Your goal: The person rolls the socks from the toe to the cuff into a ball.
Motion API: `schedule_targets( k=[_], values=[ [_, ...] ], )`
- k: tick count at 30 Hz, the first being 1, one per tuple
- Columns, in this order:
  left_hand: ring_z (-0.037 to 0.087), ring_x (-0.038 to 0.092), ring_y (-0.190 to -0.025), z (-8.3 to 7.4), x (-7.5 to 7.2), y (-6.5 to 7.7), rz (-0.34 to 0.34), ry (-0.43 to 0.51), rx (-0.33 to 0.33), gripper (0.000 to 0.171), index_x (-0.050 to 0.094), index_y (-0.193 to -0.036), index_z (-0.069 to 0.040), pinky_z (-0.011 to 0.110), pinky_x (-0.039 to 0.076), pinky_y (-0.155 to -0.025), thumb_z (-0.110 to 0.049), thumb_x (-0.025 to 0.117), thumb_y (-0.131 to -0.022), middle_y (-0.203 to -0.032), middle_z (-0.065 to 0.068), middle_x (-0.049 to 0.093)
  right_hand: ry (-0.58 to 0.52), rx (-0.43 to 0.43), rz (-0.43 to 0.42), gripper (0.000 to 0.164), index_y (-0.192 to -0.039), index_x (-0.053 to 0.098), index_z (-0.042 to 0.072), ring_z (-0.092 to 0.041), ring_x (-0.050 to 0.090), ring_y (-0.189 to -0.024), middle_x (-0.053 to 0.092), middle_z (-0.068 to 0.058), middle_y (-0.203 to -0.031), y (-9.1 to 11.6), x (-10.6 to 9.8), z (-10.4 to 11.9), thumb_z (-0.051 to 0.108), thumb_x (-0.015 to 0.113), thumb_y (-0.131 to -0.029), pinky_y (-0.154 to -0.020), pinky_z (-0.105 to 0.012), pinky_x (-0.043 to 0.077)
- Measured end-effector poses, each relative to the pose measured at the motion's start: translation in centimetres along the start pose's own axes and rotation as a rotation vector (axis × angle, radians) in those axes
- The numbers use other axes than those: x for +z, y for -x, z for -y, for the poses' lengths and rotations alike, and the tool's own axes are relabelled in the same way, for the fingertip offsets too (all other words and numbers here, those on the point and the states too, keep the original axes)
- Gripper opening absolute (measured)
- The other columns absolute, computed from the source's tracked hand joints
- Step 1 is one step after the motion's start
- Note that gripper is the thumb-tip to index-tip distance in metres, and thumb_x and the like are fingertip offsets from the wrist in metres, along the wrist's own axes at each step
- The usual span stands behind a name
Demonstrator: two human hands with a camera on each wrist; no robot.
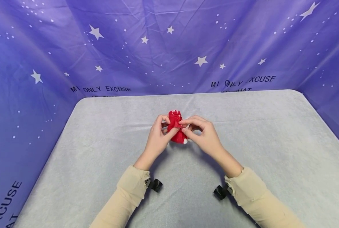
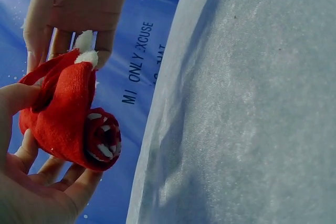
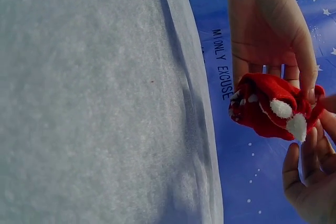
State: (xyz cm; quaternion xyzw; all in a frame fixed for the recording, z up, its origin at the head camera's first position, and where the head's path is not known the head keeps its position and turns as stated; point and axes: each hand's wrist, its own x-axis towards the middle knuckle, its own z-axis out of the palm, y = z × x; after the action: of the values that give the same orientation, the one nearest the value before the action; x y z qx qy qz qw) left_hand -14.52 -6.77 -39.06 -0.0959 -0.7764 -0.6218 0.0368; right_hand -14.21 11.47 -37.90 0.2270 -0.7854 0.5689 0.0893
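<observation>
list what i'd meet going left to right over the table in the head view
Left beige sleeve → left hand → red cloth bundle with white tufts → right hand → right beige sleeve

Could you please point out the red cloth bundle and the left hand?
Red cloth bundle (image 2: 65, 116), left wrist view: its red side.
Left hand (image 1: 157, 133), head view: middle of the hand.

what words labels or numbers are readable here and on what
"MI ONLY EXCUSE", twice, on the rear of the purple star-patterned fabric backdrop
Apparently "IS THAT", below both, partly hidden by the grey cloth-covered table
"XCUSE" and "AT", backdrop's left side, cut off by the frame
"M", right edge, rest cut off
None visible on the red fabric bundle
</observation>
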Motion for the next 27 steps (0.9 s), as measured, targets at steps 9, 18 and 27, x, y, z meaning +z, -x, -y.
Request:
schedule_targets(
  k=[9,18,27],
  values=[
    [0.033,0.064,-0.114,0.02,0.12,0.04,0.006,-0.002,0.016,0.047,0.045,-0.127,-0.002,0.043,0.057,-0.094,-0.005,0.068,-0.086,-0.135,0.017,0.057,0.089,-0.049,-0.05,0.013,-0.098,0.073,0.006,-0.008,0.06,-0.078,0.07,-0.005,-0.09,0.09,0.34,0.12,0.001,0.074,-0.086,-0.074,-0.021,0.054],
    [0.027,0.064,-0.112,0.01,-0.15,-0.01,0.039,-0.175,0.016,0.057,0.056,-0.136,-0.01,0.042,0.055,-0.094,-0.014,0.068,-0.081,-0.131,0.009,0.062,0.109,-0.003,-0.069,0.007,-0.094,0.074,0.006,-0.007,0.063,-0.077,0.075,-0.006,-0.09,0.17,0.26,0.43,0.003,0.071,-0.089,-0.073,-0.02,0.053],
    [0.024,0.064,-0.108,-0.17,-0.17,0.0,0.115,-0.213,-0.021,0.052,0.059,-0.129,-0.011,0.038,0.057,-0.088,-0.015,0.067,-0.078,-0.121,0.007,0.065,-0.086,0.208,-0.006,0.009,-0.099,0.066,-0.005,-0.005,0.06,-0.076,0.068,-0.012,-0.087,0.07,0.05,0.61,0.002,0.062,-0.094,-0.071,-0.018,0.049]
  ],
)
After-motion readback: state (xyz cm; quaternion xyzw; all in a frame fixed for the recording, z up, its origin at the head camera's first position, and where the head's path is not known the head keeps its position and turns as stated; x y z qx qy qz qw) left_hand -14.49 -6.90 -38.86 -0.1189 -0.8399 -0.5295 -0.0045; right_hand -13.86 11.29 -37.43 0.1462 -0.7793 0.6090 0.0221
